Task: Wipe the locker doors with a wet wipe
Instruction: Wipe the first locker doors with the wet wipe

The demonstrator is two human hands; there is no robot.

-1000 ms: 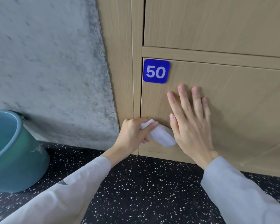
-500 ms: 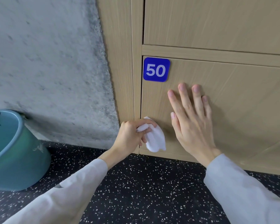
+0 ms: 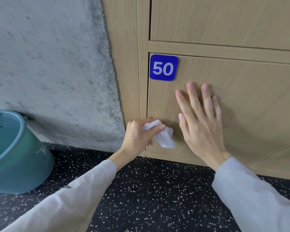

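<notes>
The lowest locker door [image 3: 251,104] is light wood with a blue plate reading 50 [image 3: 163,67] at its top left corner. My left hand [image 3: 137,137] grips a crumpled white wet wipe [image 3: 164,138] against the door's lower left corner, by the hinge-side gap. My right hand [image 3: 199,126] lies flat on the door with fingers spread and straight, just right of the wipe. Another wooden door [image 3: 224,19] sits above, separated by a rail.
A teal plastic basin [image 3: 18,158] leans against the rough grey concrete wall [image 3: 49,64] at the left. The floor [image 3: 149,190] is black with white speckles. The locker's side panel [image 3: 124,56] meets the wall.
My left hand has drawn the wipe left and slightly up along the door's bottom, away from my right hand. My right hand has stayed pressed on the door.
</notes>
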